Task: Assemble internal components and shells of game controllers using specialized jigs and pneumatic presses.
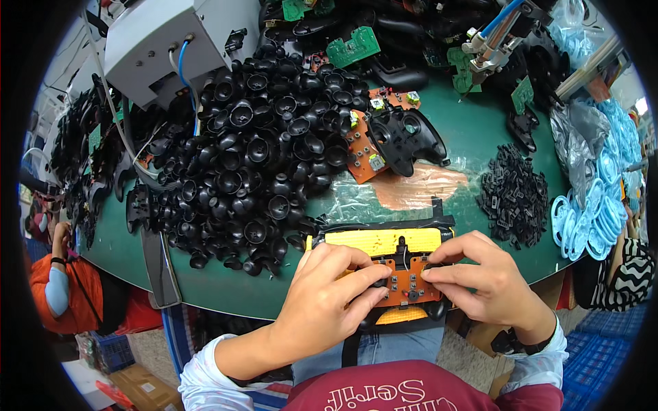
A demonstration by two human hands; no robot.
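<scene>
An orange circuit board (404, 282) with small buttons lies in a black game controller shell (437, 309) on a yellow padded holder (384, 240) in front of me. My left hand (329, 294) is closed at the board's left side, thumb and fingers pinching a black thumbstick cap (382, 279). At the board's right edge my right hand (480, 274) is closed in a pinch. A dark bit shows between its fingertips, mostly hidden. A thin white wire (406, 262) runs down onto the board's top.
A large heap of black thumbstick caps (253, 151) covers the table's left middle. Small black parts (513, 195) are piled right. Beyond the holder lie a controller shell (411, 137) and an orange board (362, 151). A grey machine (164, 51) stands back left; light-blue rings (589, 219) hang right.
</scene>
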